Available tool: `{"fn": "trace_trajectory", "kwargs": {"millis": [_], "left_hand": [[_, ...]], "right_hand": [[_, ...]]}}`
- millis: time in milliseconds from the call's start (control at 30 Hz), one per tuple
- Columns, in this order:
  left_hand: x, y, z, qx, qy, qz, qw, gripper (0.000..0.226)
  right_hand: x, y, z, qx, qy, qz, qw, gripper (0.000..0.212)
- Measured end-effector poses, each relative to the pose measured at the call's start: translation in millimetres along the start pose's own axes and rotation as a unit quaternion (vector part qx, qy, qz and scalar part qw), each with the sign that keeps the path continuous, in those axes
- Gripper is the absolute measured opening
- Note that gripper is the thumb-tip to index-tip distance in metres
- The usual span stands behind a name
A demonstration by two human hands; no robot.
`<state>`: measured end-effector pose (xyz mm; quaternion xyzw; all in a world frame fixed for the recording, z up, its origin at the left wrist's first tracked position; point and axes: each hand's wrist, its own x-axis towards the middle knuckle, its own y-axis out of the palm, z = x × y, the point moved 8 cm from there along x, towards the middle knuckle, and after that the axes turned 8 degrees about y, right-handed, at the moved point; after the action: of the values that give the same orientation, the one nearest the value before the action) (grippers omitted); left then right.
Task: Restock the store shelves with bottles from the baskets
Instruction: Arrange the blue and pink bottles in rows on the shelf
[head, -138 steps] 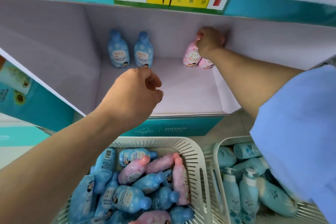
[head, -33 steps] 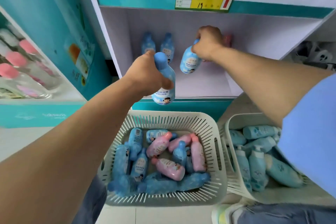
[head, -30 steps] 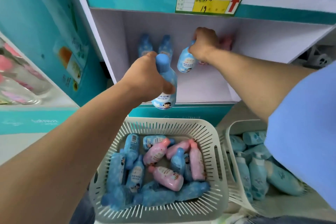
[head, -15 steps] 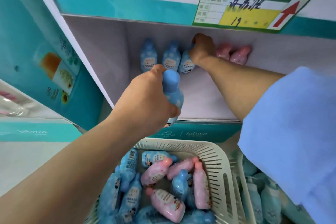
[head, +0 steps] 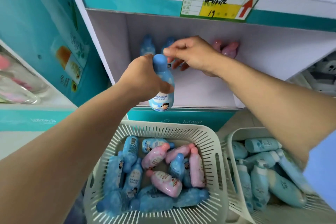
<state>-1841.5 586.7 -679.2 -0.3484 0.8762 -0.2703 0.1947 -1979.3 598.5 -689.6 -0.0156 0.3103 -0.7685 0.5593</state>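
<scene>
A big white shelf (head: 196, 91) stood in front. Below it sat two white baskets, side by side. The left basket (head: 169, 127) was full of small bottles (head: 166, 182), blue and pink, lying in a heap. The right basket (head: 236, 131) held big bottles (head: 260, 185), pale blue, also lying down. A green and yellow tag (head: 218, 3) with a red arrow was stuck on the shelf edge above.

The left hand (head: 141, 80) was wrapped tight round a blue bottle (head: 161, 100). It held the bottle upright in the air, in front of the shelf and above the left basket. The right hand (head: 196, 54) reached into the shelf, just beside the cap of that bottle. Its fingers were loose and a bit spread, and it held nothing.

At the back of the shelf stood the back bottles (head: 147, 46), blue, on the left, partly hidden by the right hand. Two pink bottles (head: 230, 51) stood on the right, touching each other.
</scene>
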Motion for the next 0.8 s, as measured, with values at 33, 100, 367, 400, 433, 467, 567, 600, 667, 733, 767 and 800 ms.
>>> {"fn": "trace_trajectory", "kwargs": {"millis": [33, 100, 367, 400, 433, 467, 567, 600, 667, 733, 767, 800], "left_hand": [[-1, 1, 1, 0.003, -0.002, 0.001, 1.000, 0.056], [-4, 4, 2, 0.015, 0.001, 0.001, 1.000, 0.050], [-14, 12, 1, 0.081, 0.002, 0.016, 0.997, 0.054], [-14, 12, 6, 0.101, -0.010, 0.030, 0.994, 0.059], [-15, 12, 11, 0.117, -0.024, 0.042, 0.992, 0.060], [-17, 10, 17, 0.126, -0.037, 0.053, 0.990, 0.056], [-18, -4, 28, 0.103, -0.056, 0.055, 0.992, 0.031], [-17, -9, 29, 0.090, -0.055, 0.053, 0.993, 0.026], [-17, -18, 29, 0.072, -0.055, 0.048, 0.995, 0.020], [-17, -24, 28, 0.069, -0.050, 0.048, 0.995, 0.013], [-17, -24, 29, 0.073, -0.048, 0.050, 0.995, 0.012], [-18, -25, 29, 0.081, -0.046, 0.050, 0.994, 0.013]], "right_hand": [[-15, 7, 7, 0.008, -0.010, 0.029, 0.999, 0.018], [-36, 14, 19, 0.005, -0.030, 0.056, 0.998, 0.016], [-42, 14, 31, -0.137, -0.071, 0.004, 0.988, 0.015], [-36, 14, 27, -0.147, -0.064, -0.011, 0.987, 0.015], [-27, 14, 23, -0.153, -0.058, -0.029, 0.986, 0.016], [-16, 16, 19, -0.159, -0.053, -0.047, 0.985, 0.019], [25, 27, 11, -0.203, -0.040, -0.083, 0.975, 0.025], [38, 31, 10, -0.215, -0.039, -0.094, 0.971, 0.021], [62, 38, 10, -0.244, -0.040, -0.112, 0.963, 0.006], [85, 48, 11, -0.284, -0.045, -0.117, 0.951, 0.018], [95, 53, 12, -0.306, -0.046, -0.116, 0.944, 0.027], [102, 58, 12, -0.315, -0.044, -0.114, 0.941, 0.029]]}}
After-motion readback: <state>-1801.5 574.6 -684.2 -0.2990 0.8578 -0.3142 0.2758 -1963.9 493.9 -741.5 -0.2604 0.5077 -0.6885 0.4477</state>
